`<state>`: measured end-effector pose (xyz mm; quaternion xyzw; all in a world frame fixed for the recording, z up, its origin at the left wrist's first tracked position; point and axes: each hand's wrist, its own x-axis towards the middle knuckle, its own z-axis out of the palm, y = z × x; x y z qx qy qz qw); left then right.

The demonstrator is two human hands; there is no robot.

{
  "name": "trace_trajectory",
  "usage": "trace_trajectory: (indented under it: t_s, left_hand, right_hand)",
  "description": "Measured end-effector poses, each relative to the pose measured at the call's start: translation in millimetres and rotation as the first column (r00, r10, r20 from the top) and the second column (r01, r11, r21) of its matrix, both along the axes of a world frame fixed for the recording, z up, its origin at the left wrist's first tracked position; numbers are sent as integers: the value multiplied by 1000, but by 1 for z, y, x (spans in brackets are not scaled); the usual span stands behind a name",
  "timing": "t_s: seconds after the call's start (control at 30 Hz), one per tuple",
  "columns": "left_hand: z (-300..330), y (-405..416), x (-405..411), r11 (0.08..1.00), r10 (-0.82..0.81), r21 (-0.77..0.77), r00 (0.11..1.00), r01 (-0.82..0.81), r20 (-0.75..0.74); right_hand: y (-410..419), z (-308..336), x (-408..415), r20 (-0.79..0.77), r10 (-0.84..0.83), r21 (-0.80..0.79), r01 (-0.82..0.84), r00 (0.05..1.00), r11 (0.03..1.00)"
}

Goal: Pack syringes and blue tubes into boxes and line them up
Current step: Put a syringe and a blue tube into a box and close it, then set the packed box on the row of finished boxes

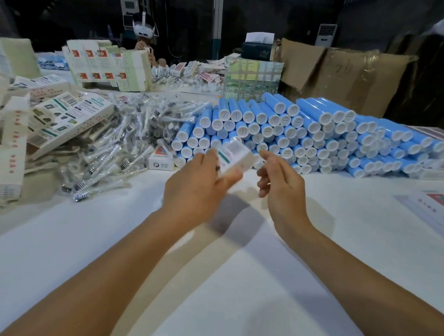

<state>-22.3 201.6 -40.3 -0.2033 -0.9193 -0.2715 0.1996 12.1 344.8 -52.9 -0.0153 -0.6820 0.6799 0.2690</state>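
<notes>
The small box in the left hand is motion-blurred; its print cannot be read, and whether it holds anything cannot be told. The fingers curl round its lower end, above the white table. The right hand hovers just beside it, fingers loosely bent, holding nothing. Behind lie one big stack of blue tubes, too many to count, and a heap of bagged syringes left of it. Flat cartons run off the left edge. Bare tabletop spreads under both forearms
</notes>
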Motion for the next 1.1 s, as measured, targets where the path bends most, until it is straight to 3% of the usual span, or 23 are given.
trace_trajectory:
  t_s: [0.07,0.13,0.17,0.23,0.4,0.5,0.67,0.77,0.93,1.03,1.1]
  left_hand:
    - [13,-5,2,904,-136,420,986,82,100]
    - [23,-8,3,604,-309,797,923,4,229]
    - [24,-8,3,443,-409,892,866,-86,286]
    - [20,-6,1,240,-540,938,769,-249,342]
    - [3,3,0,85,-614,877,668,-473,420]
    - [-1,1,-4,138,-615,870,648,-473,450]
    - [-11,2,-6,306,-456,870,743,-386,490]
    - [-15,1,-8,393,-419,841,742,-371,523]
    - [-27,-1,-22,487,-475,834,722,-259,502]
    - [-35,-1,-36,540,-465,802,705,-255,536]
    - [-41,-3,-44,561,-460,789,697,-252,550]
  right_hand:
    - [-2,-3,2,11,47,46,-48,999,998]
    - [-7,-7,3,49,127,162,-134,991,978]
    - [-10,-8,4,71,171,219,-183,983,958]
    - [-17,-9,6,107,261,284,-281,959,917]
    - [-26,-15,6,149,250,485,-291,957,824]
    - [-24,-15,3,163,210,486,-264,964,833]
    - [-3,2,4,191,128,591,-218,973,777]
    - [25,21,5,163,-20,770,-115,986,628]
    - [102,45,41,57,-288,932,52,956,359]
    - [165,37,78,47,-459,966,76,887,246]
    - [206,23,101,78,-615,988,22,785,154]
